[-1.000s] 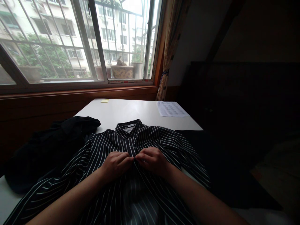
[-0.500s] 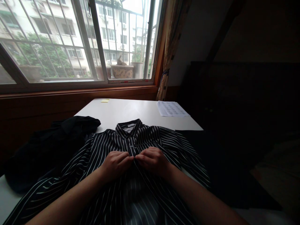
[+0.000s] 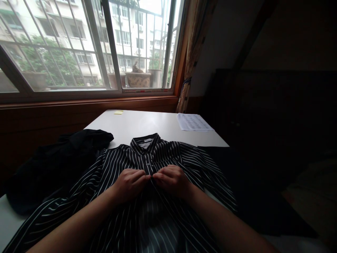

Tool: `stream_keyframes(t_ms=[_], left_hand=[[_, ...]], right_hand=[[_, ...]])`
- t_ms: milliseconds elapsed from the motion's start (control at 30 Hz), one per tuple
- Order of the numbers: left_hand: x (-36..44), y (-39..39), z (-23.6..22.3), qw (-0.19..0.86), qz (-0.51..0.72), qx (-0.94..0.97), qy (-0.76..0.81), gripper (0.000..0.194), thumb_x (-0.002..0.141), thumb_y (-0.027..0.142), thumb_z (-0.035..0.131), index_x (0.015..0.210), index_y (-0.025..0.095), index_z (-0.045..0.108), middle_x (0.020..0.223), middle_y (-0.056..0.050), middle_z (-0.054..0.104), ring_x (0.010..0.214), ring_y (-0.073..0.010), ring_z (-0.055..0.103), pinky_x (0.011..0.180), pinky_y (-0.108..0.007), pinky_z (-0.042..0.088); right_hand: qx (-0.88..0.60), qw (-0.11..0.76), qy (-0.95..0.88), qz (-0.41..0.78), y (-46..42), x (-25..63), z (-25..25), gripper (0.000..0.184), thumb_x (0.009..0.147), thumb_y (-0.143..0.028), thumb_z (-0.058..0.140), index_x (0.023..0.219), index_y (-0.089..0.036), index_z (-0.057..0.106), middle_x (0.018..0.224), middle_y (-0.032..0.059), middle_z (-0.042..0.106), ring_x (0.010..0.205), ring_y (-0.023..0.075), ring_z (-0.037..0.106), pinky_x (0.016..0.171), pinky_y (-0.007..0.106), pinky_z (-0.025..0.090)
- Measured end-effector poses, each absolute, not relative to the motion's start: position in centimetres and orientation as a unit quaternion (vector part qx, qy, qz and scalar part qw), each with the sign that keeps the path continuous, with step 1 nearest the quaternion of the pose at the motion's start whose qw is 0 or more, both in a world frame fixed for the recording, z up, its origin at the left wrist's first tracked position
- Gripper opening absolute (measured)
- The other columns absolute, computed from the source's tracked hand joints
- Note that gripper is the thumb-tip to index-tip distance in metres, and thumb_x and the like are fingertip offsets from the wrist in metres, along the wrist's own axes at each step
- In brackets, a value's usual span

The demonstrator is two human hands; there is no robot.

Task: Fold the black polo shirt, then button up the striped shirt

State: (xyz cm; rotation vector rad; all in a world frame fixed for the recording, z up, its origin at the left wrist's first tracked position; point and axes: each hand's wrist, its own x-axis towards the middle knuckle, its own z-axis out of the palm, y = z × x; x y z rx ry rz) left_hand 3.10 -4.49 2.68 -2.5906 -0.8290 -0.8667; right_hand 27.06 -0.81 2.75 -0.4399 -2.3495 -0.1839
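A black shirt with white stripes lies face up, its collar pointing toward the window. One button shows on the front below the collar. My left hand pinches the left front edge just beneath that button. Opposite it, my right hand pinches the right front edge, and the fingertips of both hands nearly meet. Whatever small part lies between the fingertips is hidden. Below my hands the two fronts spread apart, showing the inside of the back.
The shirt rests on a white table. Dark clothing is heaped at the left, and dark cloth lies at the right. Printed papers and a yellow sticky note are at the back, below a barred window.
The view has shifted very slightly. Both hands keep their pinch at the same spot on the shirt front.
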Motion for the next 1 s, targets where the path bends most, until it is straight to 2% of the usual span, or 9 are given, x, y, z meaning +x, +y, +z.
stream_keyframes(t_ms=[667, 1000], left_hand=[[2.90, -4.46, 2.77, 0.151, -0.300, -0.899, -0.281, 0.015, 0.100, 0.023, 0.049, 0.103, 0.019, 0.063, 0.072, 0.001, 0.061, 0.057, -0.0131, 0.053, 0.052, -0.028, 0.037], [2.81, -4.57, 2.73, 0.147, -0.297, -0.899, -0.287, 0.014, 0.099, 0.023, 0.049, 0.099, 0.019, 0.063, 0.071, 0.002, 0.059, 0.057, -0.0121, 0.052, 0.053, -0.027, 0.036]], right_hand=[[-0.173, 0.367, -0.912, -0.065, -0.92, 27.03, 2.84, 0.006, 0.094, -0.023, 0.060, 0.095, -0.021, 0.066, 0.076, -0.0022, 0.068, 0.066, 0.0119, 0.061, 0.064, 0.029, 0.041], [-0.168, 0.367, -0.913, -0.064, -0.95, 27.01, 3.00, 0.005, 0.093, -0.022, 0.061, 0.095, -0.021, 0.066, 0.076, -0.0025, 0.069, 0.067, 0.0115, 0.062, 0.064, 0.029, 0.041]])
